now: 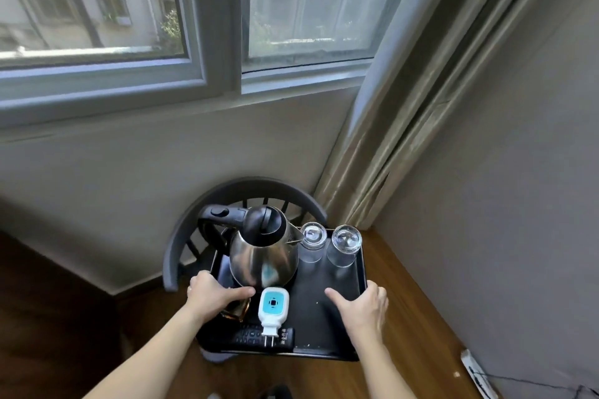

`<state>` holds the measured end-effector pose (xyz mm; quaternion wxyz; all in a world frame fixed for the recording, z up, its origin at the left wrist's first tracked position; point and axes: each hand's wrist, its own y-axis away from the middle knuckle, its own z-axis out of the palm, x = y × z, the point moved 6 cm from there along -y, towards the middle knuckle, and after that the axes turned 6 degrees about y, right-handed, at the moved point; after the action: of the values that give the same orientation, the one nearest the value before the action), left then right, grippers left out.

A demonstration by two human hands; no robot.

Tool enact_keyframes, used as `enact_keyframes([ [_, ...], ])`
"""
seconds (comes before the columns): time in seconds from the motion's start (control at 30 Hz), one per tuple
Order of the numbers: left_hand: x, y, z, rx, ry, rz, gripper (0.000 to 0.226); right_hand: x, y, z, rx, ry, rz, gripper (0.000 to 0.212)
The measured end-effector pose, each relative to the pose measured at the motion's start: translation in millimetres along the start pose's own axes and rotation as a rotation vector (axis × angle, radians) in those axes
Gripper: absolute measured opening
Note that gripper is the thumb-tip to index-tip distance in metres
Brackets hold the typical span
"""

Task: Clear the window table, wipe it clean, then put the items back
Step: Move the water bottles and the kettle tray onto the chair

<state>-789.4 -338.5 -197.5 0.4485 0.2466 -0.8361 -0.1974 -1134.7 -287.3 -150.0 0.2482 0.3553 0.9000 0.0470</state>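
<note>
I hold the black tray [337, 311] by its two sides: my left hand [210, 296] grips the left rim with the thumb laid inward along the tray floor, and my right hand [363, 304] grips the right rim, thumb also reaching inward. The tray sits over the seat of a dark round-backed chair [181, 236] below the window [201, 26]

On the tray, the steel kettle [262, 253] stands at the back left, its black lid tipped open and its handle pointing left. Just right of the kettle two clear glasses [329, 244] stand upside down side by side, near the tray's back right corner. In front of the kettle lies a white plug-in device [274, 306] with a teal face, its prongs pointing toward me and lying across a black remote control [256, 337] at the tray's near edge

Under my left wrist something amber and glassy [235, 309] shows, mostly hidden, and I cannot tell what it is. The chair seat is covered by the tray. The table itself I cannot make out
</note>
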Motion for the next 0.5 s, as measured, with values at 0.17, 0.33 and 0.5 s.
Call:
enact_keyframes([
  [0.17, -27, -14, 31, 0.103, 0.042, -0.106, 0.134, -3, -55, 22, -0.097, 0.030, -0.128, 0.107],
  [0.33, -70, -34, 64, 0.202, 0.113, -0.210, 0.118, -5, -100, 67, -0.213, 0.053, -0.251, 0.108],
  [0.5, -116, -70, 93, 0.257, 0.154, -0.264, 0.111, -6, -135, 126, -0.283, 0.067, -0.319, 0.108],
])
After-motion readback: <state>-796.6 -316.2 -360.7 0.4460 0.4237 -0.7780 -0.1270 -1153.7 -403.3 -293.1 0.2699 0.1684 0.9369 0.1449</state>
